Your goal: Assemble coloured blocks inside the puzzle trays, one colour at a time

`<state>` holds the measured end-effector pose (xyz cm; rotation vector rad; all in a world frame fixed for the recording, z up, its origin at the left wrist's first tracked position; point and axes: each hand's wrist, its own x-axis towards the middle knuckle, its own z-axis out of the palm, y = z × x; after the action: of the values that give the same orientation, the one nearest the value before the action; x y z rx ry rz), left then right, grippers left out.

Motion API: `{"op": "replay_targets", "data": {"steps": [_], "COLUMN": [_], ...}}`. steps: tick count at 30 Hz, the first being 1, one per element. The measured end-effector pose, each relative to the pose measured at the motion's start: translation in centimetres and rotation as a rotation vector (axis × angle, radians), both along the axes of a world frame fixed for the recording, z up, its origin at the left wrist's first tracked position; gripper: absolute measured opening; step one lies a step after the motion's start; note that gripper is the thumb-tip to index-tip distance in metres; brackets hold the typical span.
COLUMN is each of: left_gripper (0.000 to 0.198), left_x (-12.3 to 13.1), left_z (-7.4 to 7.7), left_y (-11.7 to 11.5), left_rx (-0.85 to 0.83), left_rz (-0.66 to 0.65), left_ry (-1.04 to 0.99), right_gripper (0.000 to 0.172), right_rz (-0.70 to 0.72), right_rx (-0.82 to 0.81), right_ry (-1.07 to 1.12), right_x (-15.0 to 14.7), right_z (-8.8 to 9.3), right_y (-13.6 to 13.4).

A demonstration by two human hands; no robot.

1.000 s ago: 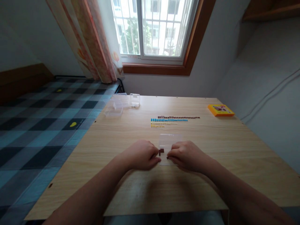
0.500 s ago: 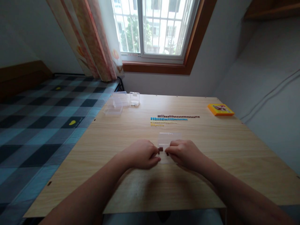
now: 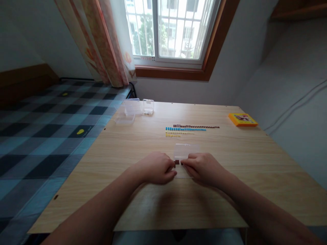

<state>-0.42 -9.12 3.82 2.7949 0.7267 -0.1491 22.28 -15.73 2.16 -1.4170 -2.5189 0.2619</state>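
Observation:
In front of me lies an open clear plastic box [image 3: 186,149], its lid side tilted up at the back. My left hand [image 3: 160,168] is at its left edge with fingers curled, against a small brown block [image 3: 177,162] that looks like a toy building brick. My right hand [image 3: 200,166] reaches over the box's right part, thumb and finger pinched on another small brown block [image 3: 182,164], which is mostly hidden. The two hands are a short gap apart.
Rows of tiny brown, blue [image 3: 185,129] and yellow [image 3: 172,135] pieces lie beyond the box. Clear plastic boxes [image 3: 133,108] stand at the table's far left. An orange-yellow box [image 3: 242,119] sits at far right. A checked bed [image 3: 51,136] flanks the table's left side.
My right fingers and their brown block have moved slightly toward the brown block by my left hand. The whole view has shifted slightly.

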Motion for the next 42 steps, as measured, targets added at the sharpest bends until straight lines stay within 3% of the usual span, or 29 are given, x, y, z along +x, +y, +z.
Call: {"op": "replay_targets", "data": {"steps": [42], "left_gripper": [0.032], "left_x": [0.1], "left_z": [0.13], "left_y": [-0.13], "left_rx": [-0.01], "left_rz": [0.003], "left_ry": [-0.003], "right_gripper": [0.022], "right_rz": [-0.018], "right_rx": [-0.015], "right_ry": [-0.021], "right_x": [-0.31], "right_z": [-0.65], "right_y": [-0.03]}}
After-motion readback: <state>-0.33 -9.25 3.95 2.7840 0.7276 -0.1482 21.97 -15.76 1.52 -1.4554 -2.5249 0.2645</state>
